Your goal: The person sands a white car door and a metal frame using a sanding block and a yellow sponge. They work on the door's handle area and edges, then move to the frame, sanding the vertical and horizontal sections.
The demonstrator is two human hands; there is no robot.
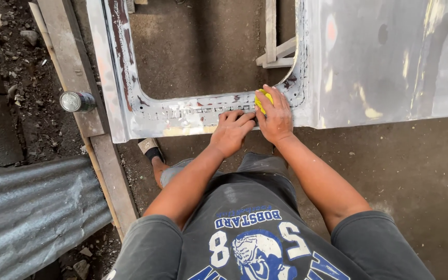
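Observation:
A bare grey metal door panel [379, 67] with a window opening lies flat in front of me. My right hand [275, 116] presses a yellow sanding pad [262, 99] onto the panel's lower window frame near its corner. Fingers cover most of the pad. My left hand [232, 132] lies just to the left of it, fingers flat on the frame's bottom rail [182, 114], holding nothing. The two hands touch side by side.
A small metal can [77, 101] stands on a wooden plank [86, 98] to the left. Corrugated metal sheet [32, 212] lies at the lower left. Wooden slats [276, 49] show through the window opening. My sandalled foot [151, 150] is under the panel's edge on the dirt floor.

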